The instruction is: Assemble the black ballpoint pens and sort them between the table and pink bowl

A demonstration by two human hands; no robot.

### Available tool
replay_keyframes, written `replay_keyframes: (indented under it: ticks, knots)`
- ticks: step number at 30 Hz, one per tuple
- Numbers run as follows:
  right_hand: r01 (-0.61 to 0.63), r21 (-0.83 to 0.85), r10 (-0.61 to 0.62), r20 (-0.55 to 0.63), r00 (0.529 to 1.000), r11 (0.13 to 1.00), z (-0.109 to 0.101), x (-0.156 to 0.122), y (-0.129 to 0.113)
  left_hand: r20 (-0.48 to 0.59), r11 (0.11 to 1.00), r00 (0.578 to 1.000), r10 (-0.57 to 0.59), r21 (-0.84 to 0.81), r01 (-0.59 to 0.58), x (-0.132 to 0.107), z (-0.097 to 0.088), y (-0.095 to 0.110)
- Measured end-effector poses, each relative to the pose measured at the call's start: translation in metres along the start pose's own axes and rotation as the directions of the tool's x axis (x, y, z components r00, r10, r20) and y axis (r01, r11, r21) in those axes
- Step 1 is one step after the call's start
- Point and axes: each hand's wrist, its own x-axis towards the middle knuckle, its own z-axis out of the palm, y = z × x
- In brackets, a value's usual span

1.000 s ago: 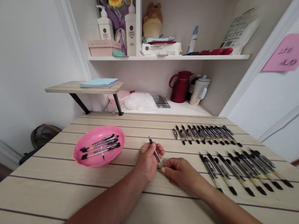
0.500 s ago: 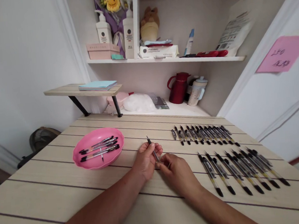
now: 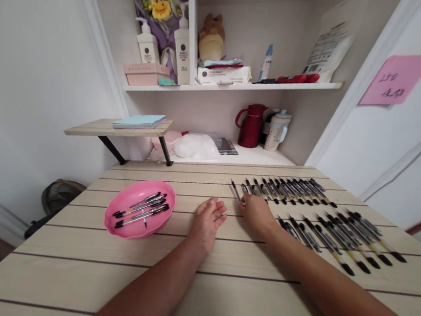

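Note:
Between the fingers of my right hand (image 3: 259, 216) is a pen (image 3: 235, 189), its black tip pointing away from me. That hand is at the left end of the far row of pens (image 3: 290, 190), beside a loose pen cap (image 3: 244, 189). My left hand (image 3: 208, 222) rests over the middle of the table, palm partly up, fingers apart and holding nothing. To its left stands a pink bowl (image 3: 109, 227) with several capped pens (image 3: 141, 214) lying in it. My right wrist and forearm hide part of the near row of pens (image 3: 346, 239).
The striped wooden table (image 3: 131, 263) reaches back to a white shelf unit. A small raised stand (image 3: 93, 128) with coloured paper (image 3: 139, 121) is at the back left. A red jug (image 3: 252, 127) and a pale bottle (image 3: 277, 130) stand at the back.
My right hand has carried the pen from my left hand to the right, to the end of the far row. My left hand has let go of the pen and stayed nearly in place.

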Motion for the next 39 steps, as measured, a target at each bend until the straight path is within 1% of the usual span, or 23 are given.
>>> replay_keyframes:
  ticks: [3,6,14,18,20,23,25,27,29,30,31,32,33,34,36,37,38,39]
  knots:
    - [-0.023,-0.029,0.023,-0.003,1.000,0.999,0.006,0.009,0.004,0.022,1.000,1.000,0.001,0.026,-0.002,-0.001,0.000,0.000]
    - [-0.038,-0.044,0.038,-0.004,0.999,0.998,0.008,0.013,0.005,0.030,0.999,1.000,0.003,0.045,-0.004,-0.002,0.001,-0.001]
    - [-0.044,-0.046,0.042,-0.031,0.999,0.998,0.006,0.019,0.004,0.055,0.998,0.998,-0.001,0.068,-0.002,0.000,-0.001,-0.002]
    - [-0.042,-0.035,0.040,-0.048,0.998,0.999,0.002,0.015,0.001,0.068,0.997,0.998,0.005,0.079,-0.011,0.000,-0.001,-0.001]
    - [-0.020,-0.025,0.019,-0.052,0.998,0.999,-0.002,0.007,-0.002,0.063,0.996,0.998,0.007,0.088,-0.013,-0.001,-0.001,0.000]
    - [0.067,0.015,-0.067,-0.029,0.997,0.998,-0.011,-0.017,-0.008,0.052,0.990,0.998,0.025,0.135,-0.032,-0.003,0.000,0.001]
    - [0.138,0.055,-0.139,0.004,0.990,0.989,-0.015,-0.041,-0.012,0.051,0.972,0.996,0.070,0.223,-0.080,-0.002,0.000,0.002]
    - [0.207,0.095,-0.211,0.045,0.976,0.974,-0.015,-0.067,-0.015,0.059,0.922,0.986,0.154,0.351,-0.165,0.000,0.000,0.006]
    - [0.251,0.128,-0.261,0.074,0.962,0.960,-0.013,-0.092,-0.017,0.095,0.818,0.954,0.284,0.495,-0.293,0.004,0.000,0.016]
    - [0.272,0.138,-0.285,0.087,0.955,0.953,-0.012,-0.102,-0.017,0.127,0.738,0.925,0.357,0.569,-0.363,0.006,-0.001,0.025]
    - [0.286,0.139,-0.301,0.098,0.949,0.948,-0.011,-0.110,-0.017,0.164,0.635,0.892,0.422,0.649,-0.419,0.007,-0.002,0.036]
    - [0.301,0.135,-0.316,0.107,0.943,0.944,-0.010,-0.116,-0.016,0.198,0.516,0.858,0.474,0.727,-0.453,0.007,-0.005,0.050]
    - [0.309,0.123,-0.323,0.115,0.940,0.943,-0.009,-0.119,-0.014,0.228,0.382,0.835,0.501,0.807,-0.450,0.007,-0.008,0.065]
    - [0.314,0.106,-0.326,0.122,0.938,0.943,-0.010,-0.119,-0.012,0.252,0.224,0.810,0.529,0.880,-0.420,0.006,-0.013,0.082]
    - [0.308,0.055,-0.313,0.132,0.941,0.950,-0.014,-0.111,-0.009,0.285,-0.085,0.798,0.531,0.955,-0.284,0.001,-0.026,0.114]
    - [0.295,0.021,-0.295,0.133,0.946,0.955,-0.016,-0.103,-0.009,0.285,-0.222,0.803,0.523,0.955,-0.194,-0.002,-0.033,0.129]
    - [0.275,-0.021,-0.270,0.132,0.954,0.961,-0.019,-0.093,-0.008,0.265,-0.337,0.817,0.512,0.937,-0.092,-0.006,-0.041,0.141]
    - [0.245,-0.066,-0.235,0.127,0.964,0.967,-0.022,-0.082,-0.008,0.217,-0.418,0.841,0.496,0.908,0.012,-0.009,-0.049,0.151]
